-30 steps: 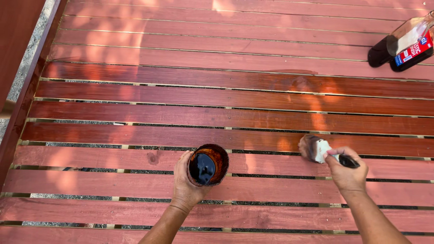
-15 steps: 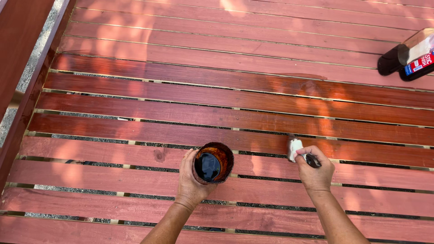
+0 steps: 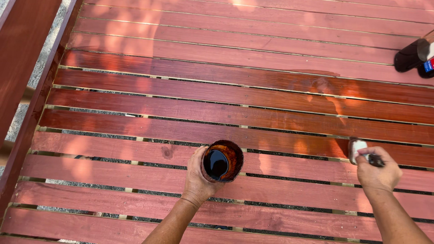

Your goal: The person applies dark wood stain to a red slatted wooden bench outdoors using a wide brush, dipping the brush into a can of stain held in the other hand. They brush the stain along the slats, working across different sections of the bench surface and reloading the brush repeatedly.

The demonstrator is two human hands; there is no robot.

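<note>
**Staining deck boards: cup in left hand, brush in right**

Left edge: dark-stained rail (image 3: 27, 68) with gravel showing beside it. Deck boards (image 3: 235, 104) run across the view; middle boards look wet and dark, nearer and farther ones paler.

Left hand (image 3: 198, 178) is wrapped around the side of a small cup (image 3: 222, 161) of dark stain, fingers closed on its wall, cup tipped slightly toward the camera, held just above the boards. Judgement: keep the cup level and near the brush so drips land on unfinished wood, not on the gaps.

Right hand (image 3: 377, 171) is closed on the dark handle of a paintbrush (image 3: 358, 148), bristles pointing up-left and touching or just over a board; contact cannot be told. Judgement: stroke along the grain, one board at a time, and feather into the wet edge.

Far right, top: a dark container (image 3: 409, 55) sits on the deck, well apart from both hands, partly cut off.
</note>
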